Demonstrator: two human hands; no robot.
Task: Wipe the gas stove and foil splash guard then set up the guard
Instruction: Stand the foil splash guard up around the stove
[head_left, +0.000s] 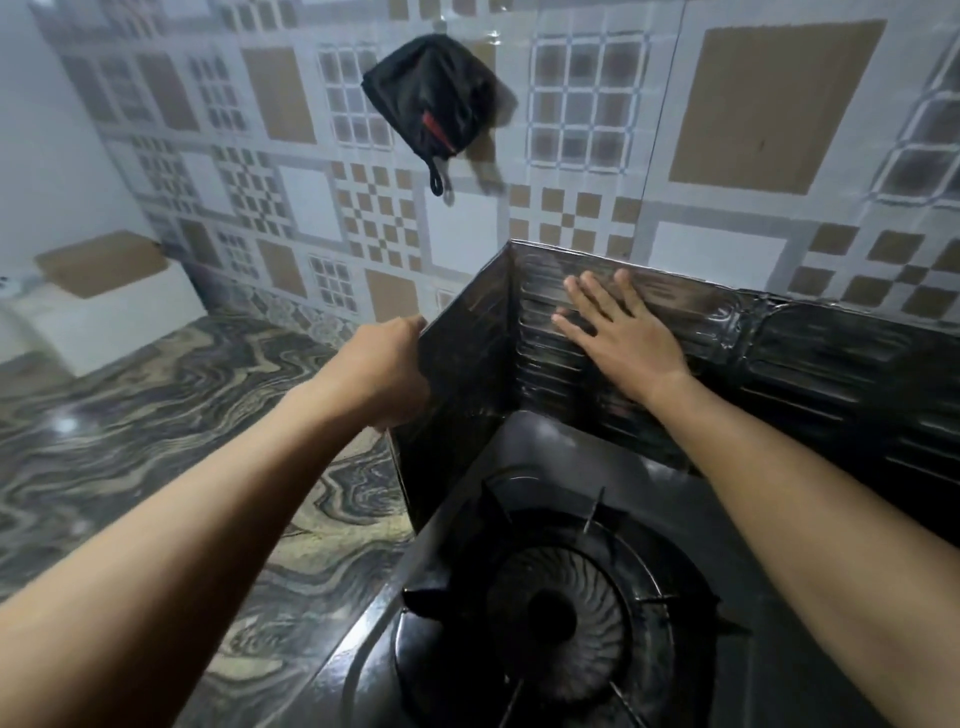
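on the marbled countertop (156, 415), against the patterned tile wall (727, 104): a gas stove (540, 467), black, with its burner (556, 613) and pan support (670, 603) low in view. behind and to the left of the stove, standing upright: a foil splash guard (810, 358), dark and ribbed, folded at a corner so that one panel ran along the wall and a side panel (457, 374) came forward beside the stove's left edge. left hand (384, 369) closed over the front edge of that side panel, fingers curled around it and mostly hidden behind the foil. right hand (618, 332) laid flat on the back panel just right of the fold, palm against the foil, fingers straight and slightly spread, gripping nothing. both forearms bare, reaching in from the lower corners. higher on the wall, hung above the guard: a black pouch (431, 98) with a red strip and a small loop. far left, on the counter: a white box (119, 312) with a brown top.
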